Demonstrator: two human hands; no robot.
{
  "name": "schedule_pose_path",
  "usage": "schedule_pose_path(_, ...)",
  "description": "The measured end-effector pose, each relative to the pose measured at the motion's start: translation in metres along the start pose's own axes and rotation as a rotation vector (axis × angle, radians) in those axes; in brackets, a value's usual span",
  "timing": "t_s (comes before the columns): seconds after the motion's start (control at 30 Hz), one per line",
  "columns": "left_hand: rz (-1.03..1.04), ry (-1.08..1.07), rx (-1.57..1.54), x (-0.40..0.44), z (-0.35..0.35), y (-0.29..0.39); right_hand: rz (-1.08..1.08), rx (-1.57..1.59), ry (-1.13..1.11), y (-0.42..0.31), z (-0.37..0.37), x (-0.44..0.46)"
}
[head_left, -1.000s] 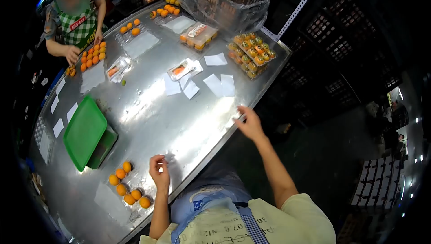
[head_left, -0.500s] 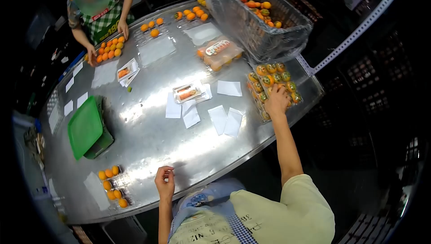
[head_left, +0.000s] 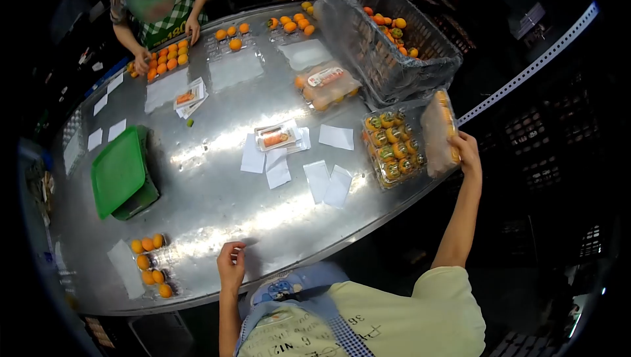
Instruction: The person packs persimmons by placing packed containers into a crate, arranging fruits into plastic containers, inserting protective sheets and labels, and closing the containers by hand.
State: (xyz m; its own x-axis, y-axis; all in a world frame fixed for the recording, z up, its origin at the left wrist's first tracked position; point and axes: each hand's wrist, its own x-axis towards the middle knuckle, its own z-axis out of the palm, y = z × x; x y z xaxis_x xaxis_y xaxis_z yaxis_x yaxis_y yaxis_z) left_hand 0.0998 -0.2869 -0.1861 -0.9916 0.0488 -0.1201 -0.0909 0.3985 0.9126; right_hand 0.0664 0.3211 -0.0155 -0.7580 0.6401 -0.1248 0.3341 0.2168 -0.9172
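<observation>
At the table's right end my right hand point(head_left: 467, 153) grips the edge of a clear fruit tray point(head_left: 438, 135), which is tilted up on its side with its pale underside toward the table. Just left of it, a second tray of orange fruit with green tops point(head_left: 394, 145) lies flat. My left hand point(head_left: 231, 266) hovers over the table's near edge with its fingers loosely curled; whether they pinch anything is too small to tell. To its left, several orange fruits point(head_left: 143, 261) sit in a clear tray beside a white sheet point(head_left: 125, 268).
A plastic-lined crate point(head_left: 420, 71) of fruit stands at the back right. A packed fruit box point(head_left: 327, 85), labels point(head_left: 276, 136) and white papers point(head_left: 336, 137) lie mid-table. The green-lidded container point(head_left: 119, 173) is at left. Across the table, a co-worker's hands point(head_left: 141, 61) are at another fruit tray.
My right hand has moved from the top of the stacked trays to the right, lifting and tilting the upper one and exposing the lower. My left hand has barely moved. The view has shifted.
</observation>
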Motion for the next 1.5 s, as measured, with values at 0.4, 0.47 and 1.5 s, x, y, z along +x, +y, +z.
schedule_pose_path(0.4, -0.381, -0.280, -0.557, 0.010, 0.024, 0.004, 0.152, 0.651, -0.603, 0.063, 0.171, -0.145)
schedule_pose_path(0.47, -0.526, -0.307, -0.821, 0.015, 0.021, 0.015, 0.403, 0.862, -0.787, 0.107, 0.226, -0.160)
schedule_pose_path(1.5, -0.385, 0.017, -1.079, 0.029, -0.054, -0.046, 0.033, 0.116, -0.946, 0.129, 0.442, -0.181)
